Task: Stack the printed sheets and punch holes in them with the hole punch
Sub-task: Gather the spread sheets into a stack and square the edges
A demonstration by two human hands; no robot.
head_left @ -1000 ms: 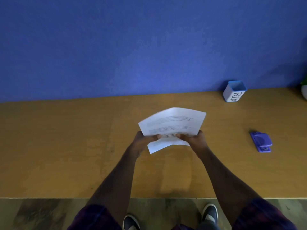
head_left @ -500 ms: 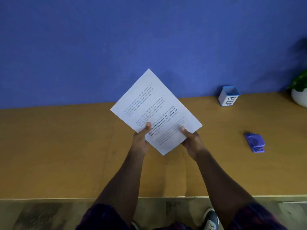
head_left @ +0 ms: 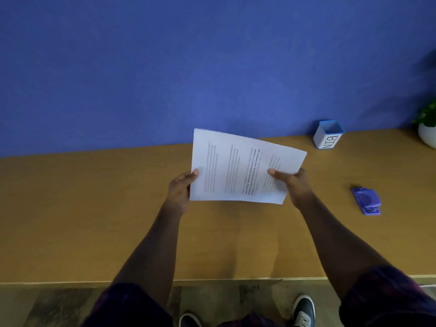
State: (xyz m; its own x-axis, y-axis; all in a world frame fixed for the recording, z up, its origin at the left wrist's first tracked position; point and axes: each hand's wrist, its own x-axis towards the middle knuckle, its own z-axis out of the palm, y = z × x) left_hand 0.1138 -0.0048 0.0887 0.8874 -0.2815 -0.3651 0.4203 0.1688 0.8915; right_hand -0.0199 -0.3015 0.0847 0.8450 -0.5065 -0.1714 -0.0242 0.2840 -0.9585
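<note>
I hold the printed sheets (head_left: 236, 168) above the middle of the wooden table (head_left: 70, 220), turned sideways so the text lines run up and down. My left hand (head_left: 180, 190) grips their left edge with the thumb on top. My right hand (head_left: 291, 182) grips the lower right edge, thumb on the page. How many sheets are in the bundle I cannot tell. The purple hole punch (head_left: 366, 200) lies on the table to the right, well apart from my right hand.
A small white box with a blue rim marked BIN (head_left: 328, 135) stands at the back right against the blue wall. A white pot with a green plant (head_left: 428, 133) sits at the far right edge. The table's front edge runs just above my shoes.
The sheets went from bent and low to raised and flat, then were rotated clockwise to lie sideways. My hands moved apart to opposite edges.
</note>
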